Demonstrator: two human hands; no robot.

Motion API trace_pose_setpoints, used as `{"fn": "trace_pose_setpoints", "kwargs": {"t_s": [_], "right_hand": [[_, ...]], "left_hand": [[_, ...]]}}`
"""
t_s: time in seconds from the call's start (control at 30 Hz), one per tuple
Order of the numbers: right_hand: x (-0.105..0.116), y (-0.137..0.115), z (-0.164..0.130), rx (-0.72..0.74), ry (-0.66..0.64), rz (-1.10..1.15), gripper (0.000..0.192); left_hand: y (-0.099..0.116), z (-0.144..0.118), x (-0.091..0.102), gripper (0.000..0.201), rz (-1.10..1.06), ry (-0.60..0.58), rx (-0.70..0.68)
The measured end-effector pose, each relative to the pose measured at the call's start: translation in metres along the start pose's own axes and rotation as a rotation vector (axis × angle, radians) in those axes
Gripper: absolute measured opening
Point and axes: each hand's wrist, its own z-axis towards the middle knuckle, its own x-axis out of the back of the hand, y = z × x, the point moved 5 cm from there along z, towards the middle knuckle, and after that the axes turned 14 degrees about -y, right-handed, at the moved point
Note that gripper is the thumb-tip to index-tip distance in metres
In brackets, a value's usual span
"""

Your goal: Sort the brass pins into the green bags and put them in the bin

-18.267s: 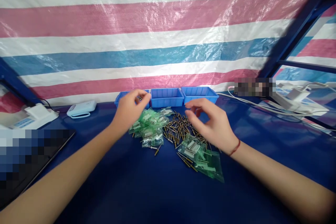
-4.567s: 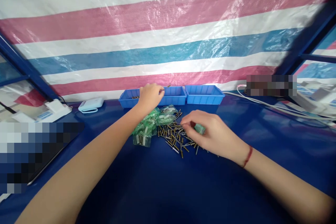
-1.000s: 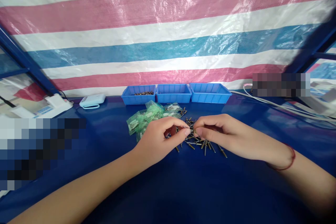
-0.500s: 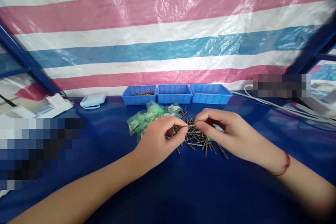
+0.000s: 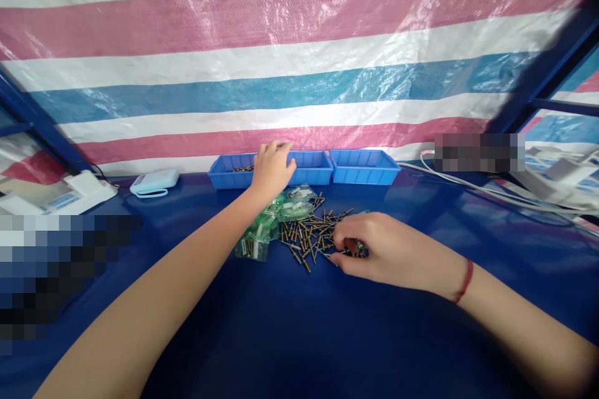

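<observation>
Release step, it seems: left hand (image 5: pixel 272 171) is held over the blue bins (image 5: pixel 313 177), fingers spread loosely. Right hand's (image 5: pixel 384 250) parted by rivets (image 5: pixel 304 239) heaped on the surface (image 5: pixel 290 330); a neat pinch is called for.

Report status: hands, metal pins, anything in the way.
Left hand by the middle blue bin, thumb apart. Right hand open at the loose metal pins. Green packets crowd the pile's left side.

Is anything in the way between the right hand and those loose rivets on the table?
Nothing visible. The right hand is at the right side of the loose rivets, thumb and index finger parted. The main heap of green plastic bags lies left of them. What lies under the palm is hidden.
</observation>
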Motion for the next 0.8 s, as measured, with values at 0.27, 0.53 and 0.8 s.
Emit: {"fn": "trace_pose_setpoints", "kwargs": {"t_s": [0.27, 0.53, 0.8], "right_hand": [[-0.019, -0.005, 0.008, 0.085, 0.042, -0.035, 0.018], [-0.007, -0.006, 0.007, 0.026, 0.216, 0.505, 0.02], [-0.011, -0.005, 0.007, -0.002, 0.122, 0.859, 0.028]], "left_hand": [[0.037, -0.08, 0.01, 0.027, -0.066, -0.125, -0.189], [0.05, -0.121, 0.018, 0.025, -0.4, -0.228, -0.136], [0.052, -0.128, 0.015, 0.012, -0.622, -0.223, -0.077]]}}
